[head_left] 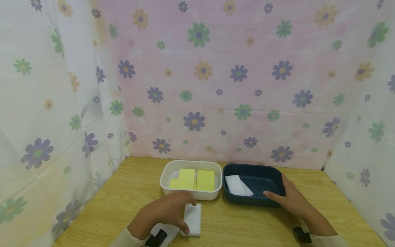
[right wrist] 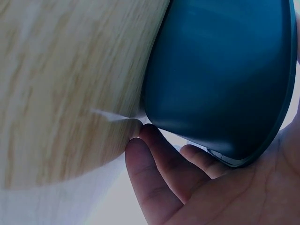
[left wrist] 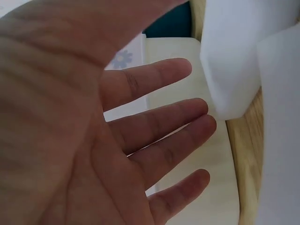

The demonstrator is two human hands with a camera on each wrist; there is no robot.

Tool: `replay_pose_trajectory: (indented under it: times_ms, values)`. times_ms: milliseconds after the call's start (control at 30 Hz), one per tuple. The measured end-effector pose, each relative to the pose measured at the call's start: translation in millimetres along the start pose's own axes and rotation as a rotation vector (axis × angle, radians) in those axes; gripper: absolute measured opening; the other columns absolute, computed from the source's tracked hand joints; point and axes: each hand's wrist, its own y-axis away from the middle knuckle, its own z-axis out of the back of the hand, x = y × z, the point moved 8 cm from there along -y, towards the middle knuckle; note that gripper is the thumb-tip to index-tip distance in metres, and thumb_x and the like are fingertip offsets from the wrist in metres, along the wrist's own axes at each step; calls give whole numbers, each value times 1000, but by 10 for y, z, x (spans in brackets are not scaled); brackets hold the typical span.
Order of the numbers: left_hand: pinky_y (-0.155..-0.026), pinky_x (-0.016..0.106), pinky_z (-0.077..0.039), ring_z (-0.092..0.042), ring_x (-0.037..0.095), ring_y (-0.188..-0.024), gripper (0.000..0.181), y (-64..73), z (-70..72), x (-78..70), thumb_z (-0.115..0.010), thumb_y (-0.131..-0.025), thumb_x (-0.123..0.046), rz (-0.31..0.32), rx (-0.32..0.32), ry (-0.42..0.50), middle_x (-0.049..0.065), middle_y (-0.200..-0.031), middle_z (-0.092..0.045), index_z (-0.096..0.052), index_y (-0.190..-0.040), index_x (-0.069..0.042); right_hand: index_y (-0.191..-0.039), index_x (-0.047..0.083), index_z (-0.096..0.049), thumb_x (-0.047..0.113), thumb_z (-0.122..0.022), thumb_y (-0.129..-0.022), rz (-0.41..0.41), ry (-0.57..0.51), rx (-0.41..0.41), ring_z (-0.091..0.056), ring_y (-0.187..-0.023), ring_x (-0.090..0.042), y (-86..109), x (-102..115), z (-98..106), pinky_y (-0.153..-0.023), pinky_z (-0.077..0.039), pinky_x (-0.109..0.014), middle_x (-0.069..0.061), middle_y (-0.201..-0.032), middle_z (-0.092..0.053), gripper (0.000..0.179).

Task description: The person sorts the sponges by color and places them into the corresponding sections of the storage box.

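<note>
My left hand point(head_left: 166, 210) hovers over the front of the table, fingers spread and holding nothing. Just beside its fingertips lies a white sponge block point(head_left: 193, 219), and another white block point(head_left: 165, 230) is partly hidden under the hand and wrist. In the left wrist view the straight fingers point(left wrist: 164, 154) overlap the cream container's wall. My right hand point(head_left: 293, 200) grips the right end of a dark blue container point(head_left: 253, 200), thumb at the front rim and fingers around the outer wall. Inside this container, at its left, lie white sponge pieces point(head_left: 236, 185).
Left of the dark blue container, close beside it, stands a cream container point(head_left: 192, 195) with several yellow sponges point(head_left: 205, 180). Both stand on a wood-grain table point(head_left: 247, 226). A flowered curtain point(head_left: 216, 133) encloses the back and sides.
</note>
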Motion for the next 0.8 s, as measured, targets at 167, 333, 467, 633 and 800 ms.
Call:
replay_pose_trajectory:
  times_ms: [167,333,467,633,800]
  values:
    - [-102,32,-49,-57,8,-115,75,-5,-37,20,-98,-64,-46,25,12,5,-12,-127,-61,-68,-127,-20,-160,-5,18,65,-63,-95,7,6,-6,-9,-147,-66,2,2,2,-110,-23,-80,-41,-165,3,125]
    - [-98,27,-49,-55,5,-108,75,-25,-91,22,-100,-63,-41,21,34,29,-11,-124,-61,-68,-127,-18,-160,-5,18,65,-63,-95,10,-1,-4,-9,-147,-66,7,9,1,-109,-23,-80,-41,-165,3,125]
    - [-98,27,-49,-55,4,-108,76,-46,-140,15,-99,-65,-43,28,51,22,-11,-126,-61,-68,-130,-20,-160,-5,18,65,-63,-95,17,-1,-8,-9,-147,-66,11,21,4,-109,-23,-80,-41,-165,3,125]
    - [-98,27,-50,-56,4,-111,76,-68,-174,-23,-98,-66,-45,32,67,11,-12,-128,-61,-69,-132,-22,-160,-5,19,65,-63,-95,15,3,-8,-9,-146,-66,12,23,4,-109,-24,-80,-41,-165,3,125]
    - [-101,28,-50,-56,4,-117,82,-64,-174,-25,-98,-65,-49,18,70,-15,-12,-132,-60,-67,-136,-22,-159,-5,19,65,-63,-95,12,-1,-7,-9,-146,-67,3,10,0,-109,-23,-80,-41,-165,3,125]
